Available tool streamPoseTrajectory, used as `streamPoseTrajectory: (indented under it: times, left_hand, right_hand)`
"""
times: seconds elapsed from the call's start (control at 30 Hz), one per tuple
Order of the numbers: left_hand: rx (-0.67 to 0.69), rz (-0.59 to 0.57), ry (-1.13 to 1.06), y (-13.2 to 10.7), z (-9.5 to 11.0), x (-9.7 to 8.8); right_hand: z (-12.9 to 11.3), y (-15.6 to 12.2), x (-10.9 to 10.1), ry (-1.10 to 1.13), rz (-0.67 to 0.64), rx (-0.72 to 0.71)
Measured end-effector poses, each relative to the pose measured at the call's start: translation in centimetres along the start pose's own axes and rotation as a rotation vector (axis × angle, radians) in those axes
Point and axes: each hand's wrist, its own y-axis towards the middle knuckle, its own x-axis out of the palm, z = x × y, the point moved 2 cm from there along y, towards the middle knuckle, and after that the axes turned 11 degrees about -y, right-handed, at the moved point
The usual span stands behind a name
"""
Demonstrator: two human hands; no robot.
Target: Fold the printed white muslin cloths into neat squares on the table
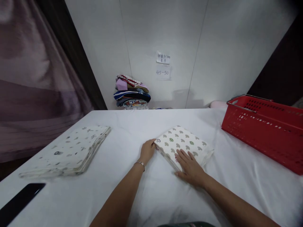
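A folded white cloth with grey and green mushroom prints [183, 142] lies on the white table [151, 126] in front of me. My left hand [147, 152] curls its fingers round the cloth's left corner; a bracelet sits on that wrist. My right hand [189, 165] lies flat with fingers stretched out on the cloth's near edge, pressing it down.
A stack of folded patterned cloths [71, 149] lies at the left. A red plastic basket [267, 129] stands at the right. A dark phone [20, 200] rests at the near left edge. Folded clothes [132, 93] are piled against the back wall under paper notes [163, 65].
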Motion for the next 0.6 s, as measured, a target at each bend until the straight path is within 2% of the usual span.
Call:
streamPoseTrajectory:
  times: [0.23,0.6]
  left_hand:
    - [0.004,-0.002,-0.006,0.8,-0.5,-0.3]
    - [-0.073,-0.013,-0.077,1.8,-1.1,-0.4]
  right_hand:
    - [-0.4,0.0,-0.6,-0.028,-0.021,0.012]
    - [-0.7,-1.3,-0.9,-0.005,-0.013,-0.031]
